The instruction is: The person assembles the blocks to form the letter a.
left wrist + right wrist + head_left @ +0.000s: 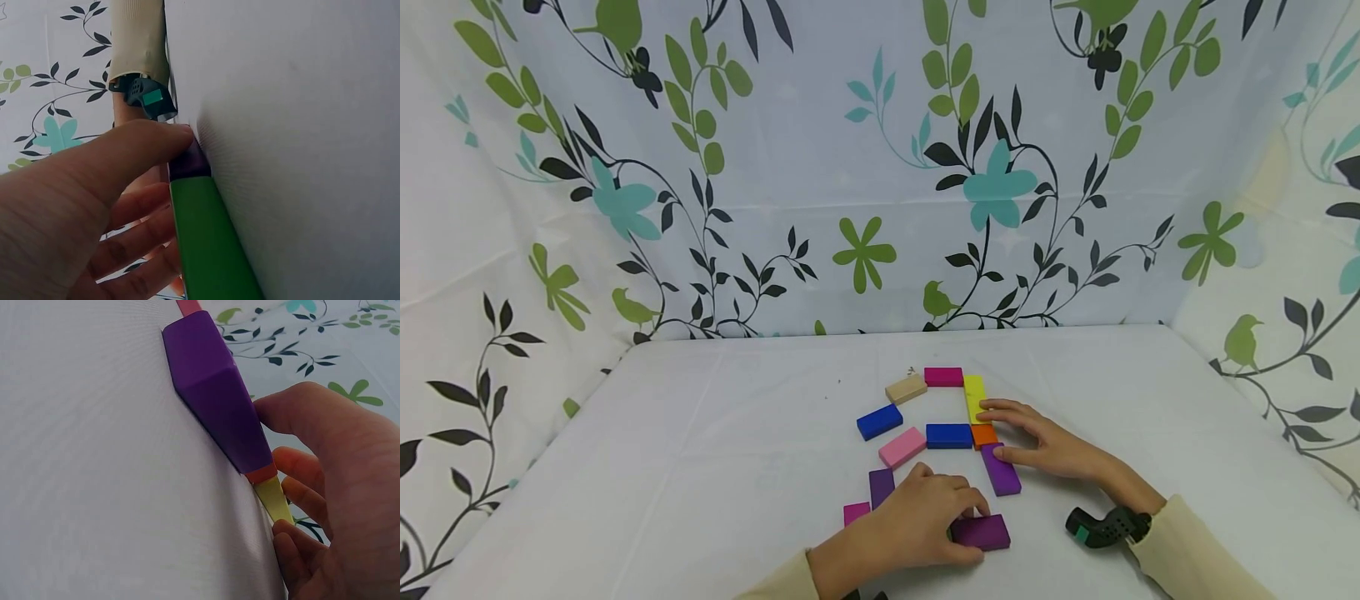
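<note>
My left hand (917,517) pinches a dark purple block (985,532) at the front, thumb on its near side and fingers across it. In the left wrist view a green block (209,237) lies end to end with that purple block (189,164); from above, the hand mostly hides the green one. To the right, my right hand (1048,442) rests over the row, its thumb touching a purple block (1002,469) and its longer fingertips at a yellow block (973,398). An orange block (984,436) sits between those two, seen also in the right wrist view.
Further blocks curve around to the left: blue (949,436), crimson (943,377), tan (906,389), another blue (880,422), pink (902,447), dark purple (882,487) and magenta (856,512). They lie on a white table (737,450), with a leaf-patterned curtain (805,183) behind.
</note>
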The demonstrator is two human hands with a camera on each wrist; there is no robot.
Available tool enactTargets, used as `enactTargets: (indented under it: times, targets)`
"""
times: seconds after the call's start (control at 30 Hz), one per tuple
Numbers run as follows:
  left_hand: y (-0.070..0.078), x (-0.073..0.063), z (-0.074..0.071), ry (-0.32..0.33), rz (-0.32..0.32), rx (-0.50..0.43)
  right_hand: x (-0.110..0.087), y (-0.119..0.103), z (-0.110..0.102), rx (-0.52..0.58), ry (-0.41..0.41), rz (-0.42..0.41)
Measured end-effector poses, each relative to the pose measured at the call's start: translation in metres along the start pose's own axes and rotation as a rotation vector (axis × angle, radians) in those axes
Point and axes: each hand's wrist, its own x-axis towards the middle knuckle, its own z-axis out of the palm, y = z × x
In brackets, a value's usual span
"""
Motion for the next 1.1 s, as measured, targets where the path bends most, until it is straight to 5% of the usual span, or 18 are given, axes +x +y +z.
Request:
enactTargets:
  times: [0.53, 0.87, 1.1]
  targets:
    - [-0.005, -0.007, -0.003, -0.016, 0.038, 0.008, 0.002, 0.001, 0.002, -0.013, 0.009, -0.007]
    - [-0.014, -0.021, -0.003, 0.064, 0.022, -0.052, 0.001, 0.0, 0.001, -0.017, -0.002, 0.035]
    - [-0.022, -0.038, -0.009, 0.205, 0.049, -0.019, 0.0, -0.002, 0.0, -0.021, 0.0, 0.036]
